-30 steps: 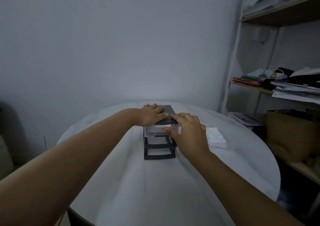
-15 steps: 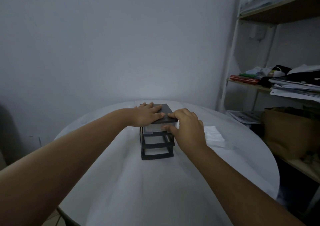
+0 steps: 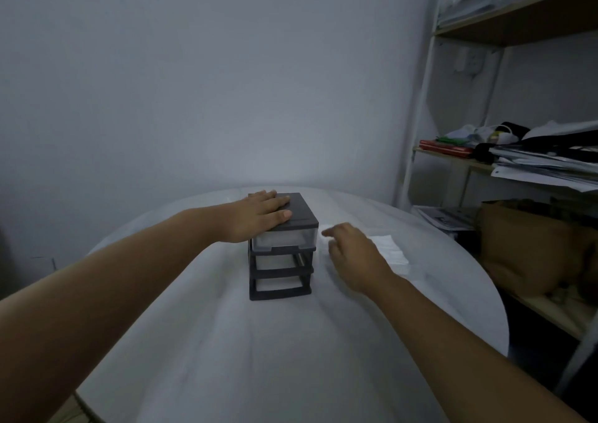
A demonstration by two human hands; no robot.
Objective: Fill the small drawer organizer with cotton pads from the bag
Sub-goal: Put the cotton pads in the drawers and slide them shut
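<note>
A small dark grey drawer organizer [image 3: 281, 260] stands in the middle of the round white table [image 3: 259, 358]. Its clear top drawer [image 3: 283, 238] is pushed in; the two lower slots look empty. My left hand [image 3: 259, 215] lies flat on the organizer's top, pressing it down. To the right of the organizer my right hand [image 3: 352, 254] hovers with its fingers apart, holding nothing. It is just above the near end of the white bag of cotton pads [image 3: 388, 251], which lies on the table and is partly hidden by the hand.
A shelf unit [image 3: 420, 131] stands at the right with stacked papers and clothes [image 3: 534, 160]. Lower down sit a brown bag [image 3: 530, 244] and more papers [image 3: 446, 218]. A plain wall is behind the table.
The top drawer went from slightly pulled out to pushed in. My right hand let go of it and moved right, toward the cotton pad bag. The left hand stayed on top.
</note>
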